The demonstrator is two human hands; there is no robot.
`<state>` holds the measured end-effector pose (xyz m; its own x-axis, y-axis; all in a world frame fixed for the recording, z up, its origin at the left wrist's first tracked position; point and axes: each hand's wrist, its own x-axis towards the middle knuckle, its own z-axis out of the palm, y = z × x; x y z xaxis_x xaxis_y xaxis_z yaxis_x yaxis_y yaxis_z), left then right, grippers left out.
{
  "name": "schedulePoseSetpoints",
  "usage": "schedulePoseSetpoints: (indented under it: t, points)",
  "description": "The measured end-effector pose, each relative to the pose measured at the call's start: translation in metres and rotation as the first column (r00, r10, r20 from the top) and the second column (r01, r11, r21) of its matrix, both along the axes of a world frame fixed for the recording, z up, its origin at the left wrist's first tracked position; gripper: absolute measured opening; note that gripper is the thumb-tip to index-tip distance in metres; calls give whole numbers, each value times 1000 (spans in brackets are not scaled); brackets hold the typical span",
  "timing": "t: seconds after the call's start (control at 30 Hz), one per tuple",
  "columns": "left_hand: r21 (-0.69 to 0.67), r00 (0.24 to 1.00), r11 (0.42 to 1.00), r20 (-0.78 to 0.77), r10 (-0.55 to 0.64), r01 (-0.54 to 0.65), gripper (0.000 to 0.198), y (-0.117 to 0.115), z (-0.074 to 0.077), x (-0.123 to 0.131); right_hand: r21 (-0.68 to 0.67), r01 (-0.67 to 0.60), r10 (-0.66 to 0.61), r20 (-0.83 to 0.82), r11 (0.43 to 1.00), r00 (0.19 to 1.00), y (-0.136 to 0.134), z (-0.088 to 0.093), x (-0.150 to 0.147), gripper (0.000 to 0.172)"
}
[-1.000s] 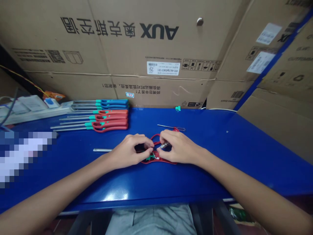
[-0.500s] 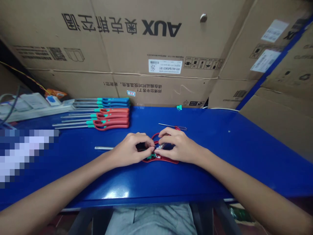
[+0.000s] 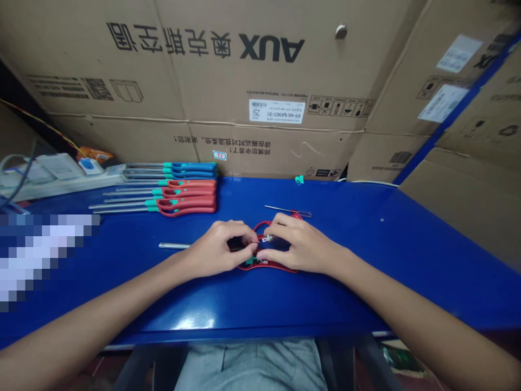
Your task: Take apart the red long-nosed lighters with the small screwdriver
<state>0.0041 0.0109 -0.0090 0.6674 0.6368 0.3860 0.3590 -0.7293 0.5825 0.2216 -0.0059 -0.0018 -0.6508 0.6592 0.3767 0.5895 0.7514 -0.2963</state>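
An opened red lighter casing lies on the blue table in front of me, with green and white parts inside it. Its metal tube sticks out leftward from under my left hand. My left hand is closed over the casing's left part, thumb and forefinger pinched; whatever lies between the tips is too small to make out. From the right, the curled fingers of my right hand hold a small white part above the casing. Another red piece shows behind the hands, partly covered.
A screwdriver with a clear handle lies behind my right hand. At the back left, several red lighters and blue lighters lie in a row beside a power strip. A green scrap lies near the cardboard wall.
The small white part has shifted up and slightly away from my right thumb, and that thumb and forefinger are further apart. My left hand keeps its pinch. The view has shifted slightly.
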Motion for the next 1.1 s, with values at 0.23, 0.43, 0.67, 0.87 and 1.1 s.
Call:
schedulePoseSetpoints:
  t: [0.23,0.43,0.67,0.87,1.1]
  points:
    - [0,1000,1000,5,4,-4,11,0,0,0,109,108,-114,49,988,992,-2,-3,-4,33]
    - [-3,1000,1000,-6,7,-7,11,0,0,1,109,109,-117,63,988,991,-3,-1,-5,24]
    - [-15,1000,1000,-13,12,-12,12,0,-1,1,9,148,-149,63,989,987,-3,1,-4,8]
    - [7,1000,1000,-2,3,-3,11,0,-1,1,59,174,-176,36,983,984,-4,-2,-8,9]
    - [-6,1000,1000,9,1,-1,11,0,0,1,-4,-33,33,-73,999,997,1,-3,-3,11]
